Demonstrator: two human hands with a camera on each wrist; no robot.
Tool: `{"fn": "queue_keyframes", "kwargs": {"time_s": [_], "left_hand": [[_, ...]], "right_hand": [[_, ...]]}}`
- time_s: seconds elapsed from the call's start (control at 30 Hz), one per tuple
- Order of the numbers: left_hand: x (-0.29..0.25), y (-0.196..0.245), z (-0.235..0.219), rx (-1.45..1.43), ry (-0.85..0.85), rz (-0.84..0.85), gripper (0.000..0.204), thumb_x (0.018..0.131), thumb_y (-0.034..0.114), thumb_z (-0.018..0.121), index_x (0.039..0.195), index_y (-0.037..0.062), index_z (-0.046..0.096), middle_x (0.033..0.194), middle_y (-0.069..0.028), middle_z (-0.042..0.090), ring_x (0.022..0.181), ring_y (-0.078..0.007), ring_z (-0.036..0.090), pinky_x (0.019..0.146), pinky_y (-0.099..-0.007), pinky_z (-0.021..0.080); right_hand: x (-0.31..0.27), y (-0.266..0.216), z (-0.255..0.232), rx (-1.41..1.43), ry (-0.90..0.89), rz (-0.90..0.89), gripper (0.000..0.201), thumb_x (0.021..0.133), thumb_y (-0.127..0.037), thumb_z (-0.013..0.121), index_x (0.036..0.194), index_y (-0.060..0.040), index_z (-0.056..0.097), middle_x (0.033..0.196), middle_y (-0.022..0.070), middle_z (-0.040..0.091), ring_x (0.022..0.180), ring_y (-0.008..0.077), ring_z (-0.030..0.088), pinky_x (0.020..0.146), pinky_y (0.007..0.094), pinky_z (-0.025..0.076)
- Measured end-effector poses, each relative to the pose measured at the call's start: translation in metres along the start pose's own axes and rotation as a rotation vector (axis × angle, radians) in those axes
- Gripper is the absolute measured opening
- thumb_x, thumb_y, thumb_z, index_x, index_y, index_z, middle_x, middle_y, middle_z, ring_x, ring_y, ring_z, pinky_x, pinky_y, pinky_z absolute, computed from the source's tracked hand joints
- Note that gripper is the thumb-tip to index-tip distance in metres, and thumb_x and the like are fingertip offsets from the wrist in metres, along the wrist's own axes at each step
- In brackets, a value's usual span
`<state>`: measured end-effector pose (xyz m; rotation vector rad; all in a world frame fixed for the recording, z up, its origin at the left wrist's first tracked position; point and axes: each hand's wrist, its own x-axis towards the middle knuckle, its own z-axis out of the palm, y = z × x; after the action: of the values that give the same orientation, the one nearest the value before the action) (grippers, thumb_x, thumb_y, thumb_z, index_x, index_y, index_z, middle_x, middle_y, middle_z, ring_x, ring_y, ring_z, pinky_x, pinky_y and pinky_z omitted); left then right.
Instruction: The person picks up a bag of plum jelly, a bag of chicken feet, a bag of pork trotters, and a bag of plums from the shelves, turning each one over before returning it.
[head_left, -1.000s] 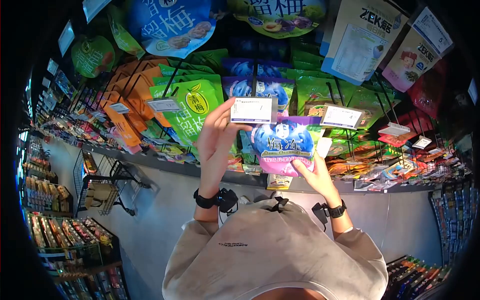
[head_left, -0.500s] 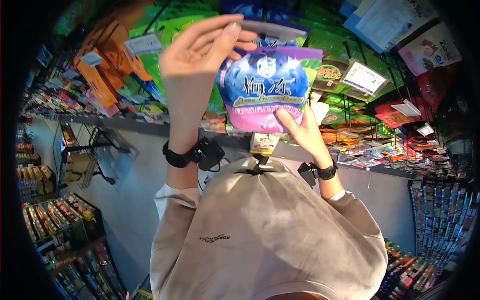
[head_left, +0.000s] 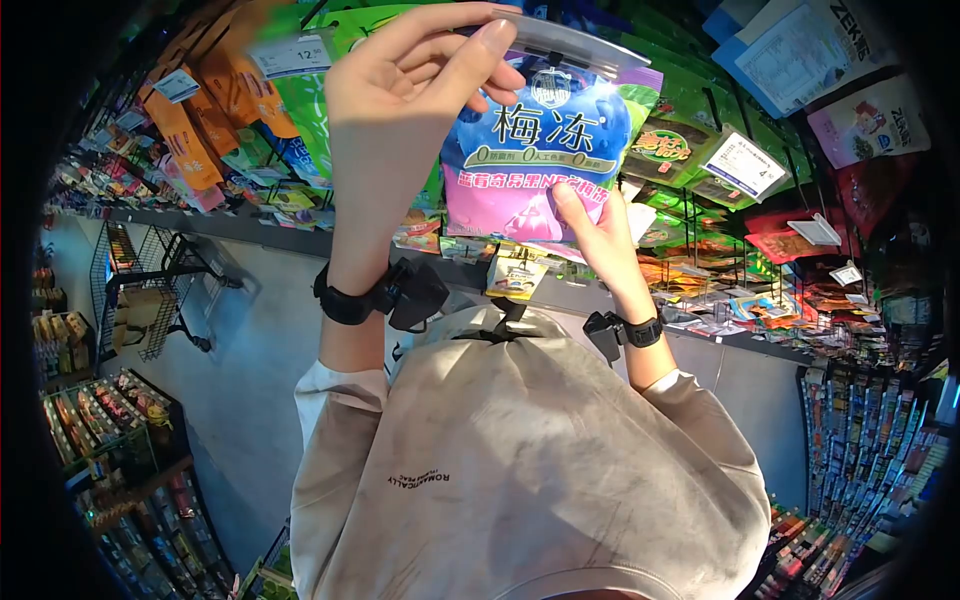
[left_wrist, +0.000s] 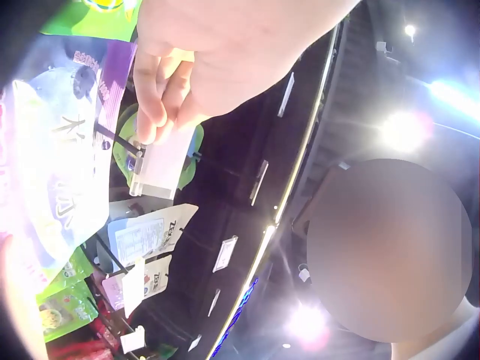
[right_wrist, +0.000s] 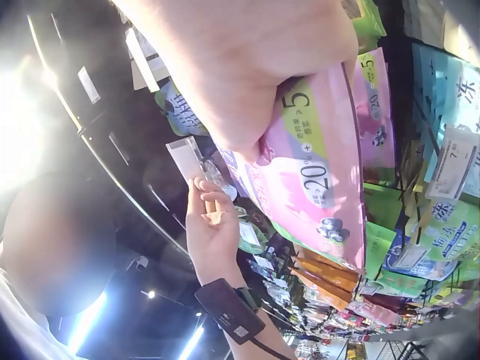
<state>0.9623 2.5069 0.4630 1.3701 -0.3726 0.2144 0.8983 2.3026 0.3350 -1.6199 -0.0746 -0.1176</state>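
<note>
In the head view, a blue, purple and pink snack bag (head_left: 535, 140) with large white-edged characters faces out from the rack. My right hand (head_left: 608, 240) grips its lower right part, thumb across the front and the other fingers behind. In the right wrist view, the pink back of the bag (right_wrist: 319, 169) shows beside that hand. My left hand (head_left: 420, 85) pinches a clear price tag holder (head_left: 575, 42) by its left end, just above the bag's top. The left wrist view shows the tag holder (left_wrist: 165, 161) tilted up at the end of a dark hook.
Green bags (head_left: 690, 95) and orange bags (head_left: 195, 130) hang on hooks at either side, with price tags (head_left: 745, 165) sticking out. A dark shelf edge (head_left: 280, 238) runs below. A wire shopping cart (head_left: 150, 285) stands on the floor at left.
The tag holder, which faced forward, has been tipped up by my left hand and now shows edge-on. The bag has come up beneath it in my right hand. The head view has shifted.
</note>
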Motion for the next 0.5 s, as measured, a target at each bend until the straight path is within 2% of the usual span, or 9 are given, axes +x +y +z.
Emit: {"fn": "queue_keyframes", "kwargs": {"time_s": [0.23,0.33,0.43,0.5], "left_hand": [[0.004,-0.008,-0.004,-0.021,-0.009,-0.010,0.018,0.094,0.001,0.067,0.110,-0.0065,0.070,0.078,-0.0069,0.071,0.069,-0.0096,0.066,0.061,-0.0189,0.050],[0.003,0.003,-0.003,0.018,-0.030,-0.072,0.019,0.094,0.002,0.067,0.112,-0.0049,0.070,0.080,-0.0073,0.071,0.070,-0.0097,0.067,0.062,-0.0185,0.050],[0.004,-0.017,-0.014,0.150,-0.107,0.075,0.024,0.098,0.013,0.065,0.119,-0.0002,0.069,0.090,-0.0076,0.074,0.076,-0.0082,0.067,0.064,-0.0194,0.047],[0.000,-0.015,-0.018,0.078,-0.156,0.053,0.024,0.096,0.012,0.068,0.117,-0.0006,0.070,0.088,-0.0091,0.074,0.076,-0.0108,0.069,0.068,-0.0206,0.050]], "right_hand": [[0.001,0.001,0.003,-0.062,-0.001,0.010,0.040,0.100,-0.023,0.067,0.130,0.0010,0.057,0.119,0.0072,0.068,0.107,0.0121,0.062,0.095,0.0303,0.050],[0.002,0.003,0.003,-0.059,0.017,0.028,0.039,0.100,-0.023,0.066,0.130,0.0010,0.058,0.119,0.0071,0.068,0.107,0.0120,0.062,0.095,0.0303,0.050],[0.007,0.005,0.003,-0.044,0.024,0.027,0.039,0.100,-0.024,0.066,0.129,0.0009,0.058,0.118,0.0070,0.068,0.106,0.0117,0.062,0.094,0.0298,0.050],[0.012,0.006,0.004,-0.036,0.028,0.038,0.039,0.100,-0.024,0.066,0.129,0.0009,0.058,0.118,0.0070,0.068,0.106,0.0115,0.062,0.094,0.0295,0.050]]}}
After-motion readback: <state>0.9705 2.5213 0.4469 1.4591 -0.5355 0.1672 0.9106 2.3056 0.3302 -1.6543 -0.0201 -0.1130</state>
